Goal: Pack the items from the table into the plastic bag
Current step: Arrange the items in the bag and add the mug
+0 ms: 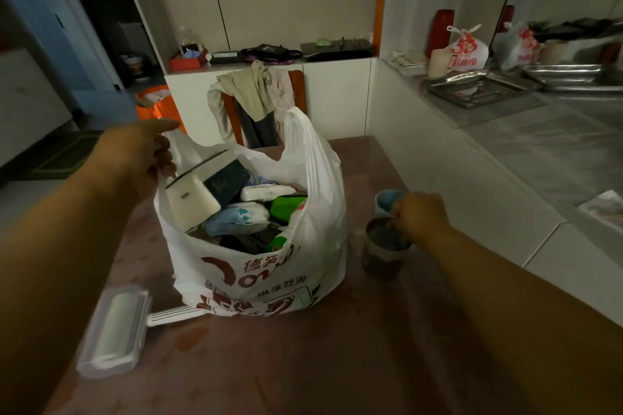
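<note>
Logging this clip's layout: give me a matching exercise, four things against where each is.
Things:
1. lint roller
2. dark cup
3. white box
4. left hand

Places:
A. sticking out of the plastic bag
B. on the table, left of the bag
C. under the right hand
D. on the bag's left handle

Pairs: 1-B, 2-C, 3-A, 4-D
</note>
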Action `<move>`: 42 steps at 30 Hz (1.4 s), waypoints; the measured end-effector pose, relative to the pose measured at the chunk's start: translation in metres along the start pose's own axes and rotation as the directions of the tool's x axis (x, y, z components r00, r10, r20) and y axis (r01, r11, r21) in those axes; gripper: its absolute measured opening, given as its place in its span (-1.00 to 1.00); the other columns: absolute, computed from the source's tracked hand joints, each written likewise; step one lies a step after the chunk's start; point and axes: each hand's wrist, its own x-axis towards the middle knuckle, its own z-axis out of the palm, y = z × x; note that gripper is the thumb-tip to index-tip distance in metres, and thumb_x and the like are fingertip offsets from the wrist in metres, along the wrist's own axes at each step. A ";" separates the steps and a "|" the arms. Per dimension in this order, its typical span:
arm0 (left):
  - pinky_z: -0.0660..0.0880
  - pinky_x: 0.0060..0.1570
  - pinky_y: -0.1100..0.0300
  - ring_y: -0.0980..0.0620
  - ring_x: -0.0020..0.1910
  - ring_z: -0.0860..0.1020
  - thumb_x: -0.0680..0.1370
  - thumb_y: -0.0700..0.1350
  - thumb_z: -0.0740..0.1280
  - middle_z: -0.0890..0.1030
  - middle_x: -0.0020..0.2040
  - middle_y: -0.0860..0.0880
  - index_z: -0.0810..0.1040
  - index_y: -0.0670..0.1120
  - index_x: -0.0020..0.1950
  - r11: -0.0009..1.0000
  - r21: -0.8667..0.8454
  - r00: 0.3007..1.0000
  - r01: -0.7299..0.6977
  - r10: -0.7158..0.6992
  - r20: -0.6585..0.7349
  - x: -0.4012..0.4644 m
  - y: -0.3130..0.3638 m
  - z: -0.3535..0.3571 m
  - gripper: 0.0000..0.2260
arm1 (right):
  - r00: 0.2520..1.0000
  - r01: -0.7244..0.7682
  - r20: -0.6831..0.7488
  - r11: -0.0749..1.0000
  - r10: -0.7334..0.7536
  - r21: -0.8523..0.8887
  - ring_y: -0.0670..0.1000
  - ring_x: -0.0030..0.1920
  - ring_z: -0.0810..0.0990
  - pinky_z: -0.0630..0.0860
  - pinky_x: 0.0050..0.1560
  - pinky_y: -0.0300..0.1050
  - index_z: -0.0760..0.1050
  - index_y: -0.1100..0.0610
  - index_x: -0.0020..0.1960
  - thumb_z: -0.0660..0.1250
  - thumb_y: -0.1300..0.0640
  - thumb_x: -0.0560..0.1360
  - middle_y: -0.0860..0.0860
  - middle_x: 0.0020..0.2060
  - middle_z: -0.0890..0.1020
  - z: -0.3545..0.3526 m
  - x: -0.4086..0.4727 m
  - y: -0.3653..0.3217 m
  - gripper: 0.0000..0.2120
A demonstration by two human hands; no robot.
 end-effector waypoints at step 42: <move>0.31 -0.55 0.35 0.14 -0.54 0.32 0.53 0.17 0.24 0.67 0.05 -0.09 0.52 -0.09 0.23 0.977 -0.176 0.937 0.120 -0.052 0.346 0.012 -0.001 -0.047 -0.58 | 0.937 -0.206 0.025 0.493 0.348 0.845 0.18 0.23 0.46 0.46 0.21 0.04 0.16 0.19 0.47 0.39 0.16 0.47 0.21 0.30 0.43 -0.152 -0.048 -0.157 -0.34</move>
